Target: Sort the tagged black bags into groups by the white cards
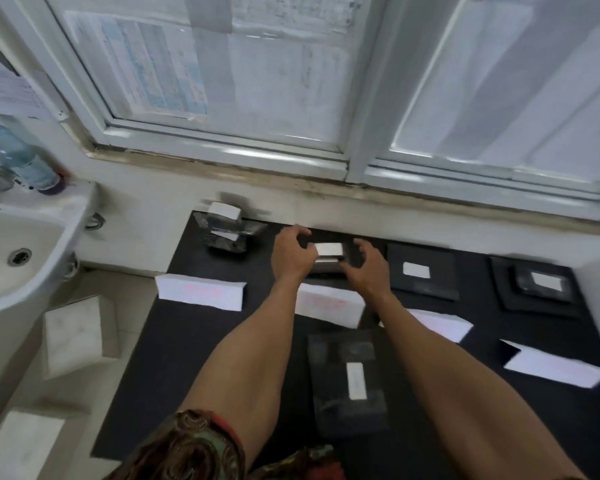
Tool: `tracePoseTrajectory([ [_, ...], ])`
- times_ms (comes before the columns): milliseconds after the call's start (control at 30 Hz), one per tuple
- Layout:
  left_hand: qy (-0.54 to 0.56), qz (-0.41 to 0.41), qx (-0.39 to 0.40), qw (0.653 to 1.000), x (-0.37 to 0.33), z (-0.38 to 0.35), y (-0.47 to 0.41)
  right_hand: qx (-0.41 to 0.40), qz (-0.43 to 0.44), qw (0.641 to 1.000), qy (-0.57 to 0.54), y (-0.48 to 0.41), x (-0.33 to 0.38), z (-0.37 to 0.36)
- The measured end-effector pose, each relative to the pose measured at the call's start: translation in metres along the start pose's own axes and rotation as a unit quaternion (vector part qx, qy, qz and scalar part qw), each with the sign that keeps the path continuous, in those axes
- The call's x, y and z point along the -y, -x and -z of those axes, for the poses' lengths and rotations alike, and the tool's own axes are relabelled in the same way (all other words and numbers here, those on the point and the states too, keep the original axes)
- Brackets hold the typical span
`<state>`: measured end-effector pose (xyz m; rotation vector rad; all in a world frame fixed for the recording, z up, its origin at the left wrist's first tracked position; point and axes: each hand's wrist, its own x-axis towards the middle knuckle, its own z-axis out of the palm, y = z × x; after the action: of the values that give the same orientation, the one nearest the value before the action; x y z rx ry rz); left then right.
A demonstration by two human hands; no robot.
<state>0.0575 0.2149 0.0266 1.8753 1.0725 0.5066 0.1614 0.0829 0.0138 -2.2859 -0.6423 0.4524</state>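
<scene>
Four white cards (200,292), black bags (350,382) in five spots, two hands (291,254)

Pinkish marks on the white cards (201,292) look blurred, unreadable.

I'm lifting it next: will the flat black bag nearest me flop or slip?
Probably floppy: the nearest black bag lies flat and wrinkled like thin film. Its glossy patches suggest it may slip. It looks light, being so thin.
</scene>
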Motion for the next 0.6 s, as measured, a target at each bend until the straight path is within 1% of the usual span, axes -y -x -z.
tracePoseTrajectory([
  [100, -0.081, -0.008, 0.064, 0.995, -0.011, -0.051, 0.062, 0.009, -0.041, 0.999, 0.002, 0.038, -0.063, 0.043],
  [167, -0.127, 0.021, 0.089, 0.988, -0.005, -0.077, 0.099, 0.021, -0.08, 0.997, 0.005, 0.064, -0.099, 0.058],
  [233, -0.154, 0.067, 0.097, 0.981, 0.006, -0.095, 0.137, 0.027, -0.11, 0.993, 0.017, 0.092, -0.133, 0.068],
  [333, -0.139, 0.155, 0.084, 0.974, 0.027, -0.107, 0.181, -0.007, -0.133, 0.99, 0.04, 0.132, -0.169, 0.07],
  [400, -0.127, 0.19, 0.09, 0.969, 0.033, -0.114, 0.201, -0.046, -0.146, 0.983, 0.097, 0.151, -0.188, 0.072],
  [433, -0.122, 0.193, 0.097, 0.969, 0.036, -0.118, 0.207, -0.044, -0.157, 0.979, 0.124, 0.157, -0.197, 0.072],
  [500, -0.115, 0.183, 0.111, 0.97, 0.035, -0.126, 0.216, 0.007, -0.188, 0.972, 0.143, 0.162, -0.213, 0.07],
  [567, -0.11, 0.172, 0.127, 0.971, 0.034, -0.13, 0.221, 0.051, -0.203, 0.971, 0.119, 0.162, -0.224, 0.065],
  [600, -0.108, 0.166, 0.133, 0.971, 0.034, -0.132, 0.223, 0.058, -0.198, 0.972, 0.109, 0.162, -0.227, 0.063],
])
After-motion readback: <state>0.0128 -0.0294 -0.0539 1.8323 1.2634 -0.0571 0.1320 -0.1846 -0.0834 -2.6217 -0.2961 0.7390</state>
